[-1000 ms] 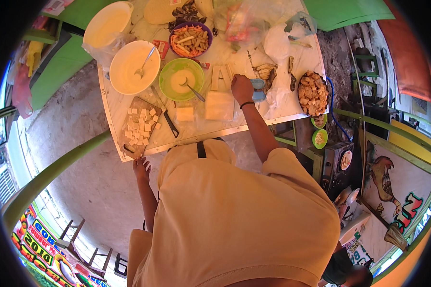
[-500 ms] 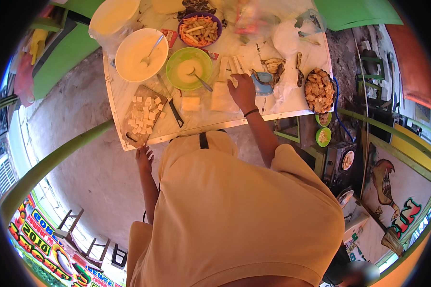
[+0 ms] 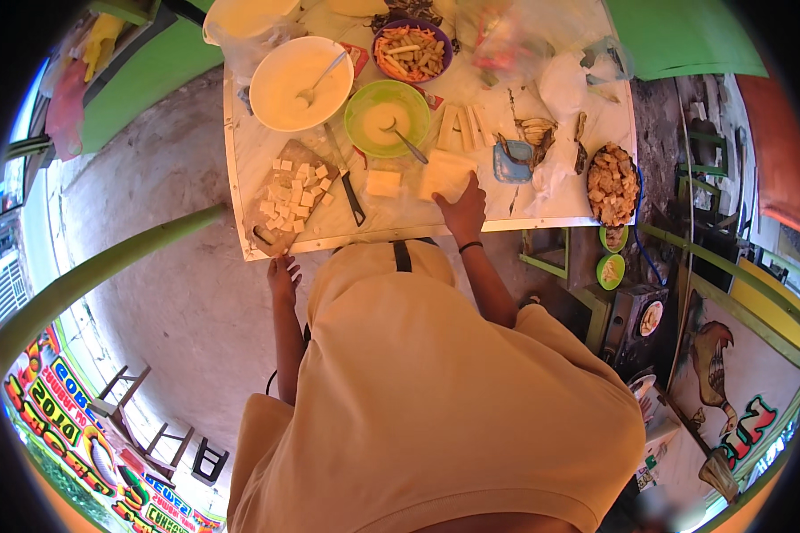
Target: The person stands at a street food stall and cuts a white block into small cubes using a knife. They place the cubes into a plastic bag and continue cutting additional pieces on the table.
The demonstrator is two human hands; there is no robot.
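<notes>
My right hand (image 3: 462,213) is at the near corner of a pale square wrapper sheet (image 3: 446,174), its thumb and fingers closed on the sheet's edge. Whether one layer or several lie under them I cannot tell. My left hand (image 3: 283,277) hangs at the table's near left corner with its fingers apart, close to the wooden cutting board (image 3: 262,233). White cubes (image 3: 295,195) are spread over that board. Between board and sheet lie a black-handled knife (image 3: 353,197) and a smaller pale square block (image 3: 383,184). Several narrow pale strips (image 3: 464,129) rest beyond the sheet.
Farther back stand a green bowl (image 3: 357,124) and a white bowl (image 3: 271,93), each with a spoon, and a purple bowl (image 3: 444,67) of carrot and brownish sticks. A blue container (image 3: 509,169) and a heaped plate of brown pieces (image 3: 612,186) are to the right.
My right hand has drawn back from the pale strips to the sheet's near corner, and the sheet now lies slightly turned. My left hand stays by the table corner. The whole view has shifted.
</notes>
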